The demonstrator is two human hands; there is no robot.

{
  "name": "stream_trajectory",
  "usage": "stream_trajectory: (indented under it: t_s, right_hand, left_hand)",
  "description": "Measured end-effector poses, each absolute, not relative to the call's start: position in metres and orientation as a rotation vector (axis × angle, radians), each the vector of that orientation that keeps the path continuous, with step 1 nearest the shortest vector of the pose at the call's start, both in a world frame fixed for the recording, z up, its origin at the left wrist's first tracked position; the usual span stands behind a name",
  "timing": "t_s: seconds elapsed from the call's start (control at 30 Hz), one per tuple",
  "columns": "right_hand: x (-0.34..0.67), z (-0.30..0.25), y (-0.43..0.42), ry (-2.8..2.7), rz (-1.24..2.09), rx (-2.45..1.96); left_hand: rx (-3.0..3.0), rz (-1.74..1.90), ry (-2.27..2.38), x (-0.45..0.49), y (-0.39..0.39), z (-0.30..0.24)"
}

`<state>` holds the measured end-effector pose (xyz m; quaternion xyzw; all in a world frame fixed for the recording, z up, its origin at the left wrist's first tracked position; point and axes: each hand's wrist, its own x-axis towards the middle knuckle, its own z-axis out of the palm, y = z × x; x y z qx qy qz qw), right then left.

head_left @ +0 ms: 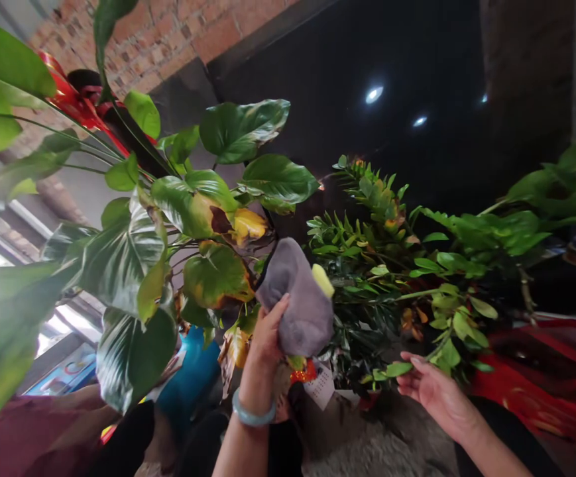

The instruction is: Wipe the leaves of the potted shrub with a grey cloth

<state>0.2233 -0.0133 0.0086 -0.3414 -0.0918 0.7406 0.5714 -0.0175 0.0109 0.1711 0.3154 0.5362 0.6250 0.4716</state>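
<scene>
Grey cloth (pixel 297 298) at frame centre, your left hand (pixel 266 338) pinching it, fingers curled tight. Right hand (pixel 434 391), lower right of frame, spread open under small green leaflet (pixel 398 368), fingertips touching it. Looks like leaf-wiping step. Next move likely needs leaf held flat, soft rub. Count: one cloth, two hands, one bracelet (pixel 252 412), two leafy plants; big-leaf plant (pixel 128 252) on left has yellow-brown spots.

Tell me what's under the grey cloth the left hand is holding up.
The grey cloth is wrapped over a leaf; only its yellow-green tip sticks out. The left hand grips it from below. The rest of that leaf is covered.
</scene>
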Motion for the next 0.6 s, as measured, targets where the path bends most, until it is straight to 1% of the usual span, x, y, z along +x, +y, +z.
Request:
stream_trajectory:
  t_s: [0.07,0.2,0.27,0.3,0.37,0.47,0.53,0.6]
  right_hand:
    - [0.223,0.006,-0.013,-0.196,1.745,-0.784]
    - [0.228,-0.004,-0.011,-0.180,1.760,-0.822]
    - [0.233,-0.008,-0.010,-0.183,1.768,-0.883]
    - [0.235,-0.009,-0.010,-0.185,1.770,-0.905]
    - [0.237,-0.008,-0.010,-0.190,1.771,-0.901]
    - [0.236,-0.002,-0.010,-0.211,1.775,-0.837]
    - [0.233,0.001,-0.011,-0.230,1.778,-0.815]
    - [0.230,-0.001,-0.010,-0.247,1.782,-0.835]
  left_hand:
    - [0.855,1.338,1.330,0.002,0.013,0.154]
    - [1.042,0.787,1.202,0.021,-0.016,0.108]
    - [1.096,0.652,1.142,0.019,-0.030,0.107]
    - [1.117,0.643,1.131,0.016,-0.032,0.115]
    - [1.152,0.754,1.134,0.014,-0.023,0.141]
    - [1.170,1.124,1.148,0.025,0.012,0.183]
    - [1.105,1.334,1.166,0.041,0.037,0.192]
    - [1.009,1.407,1.232,0.059,0.050,0.181]
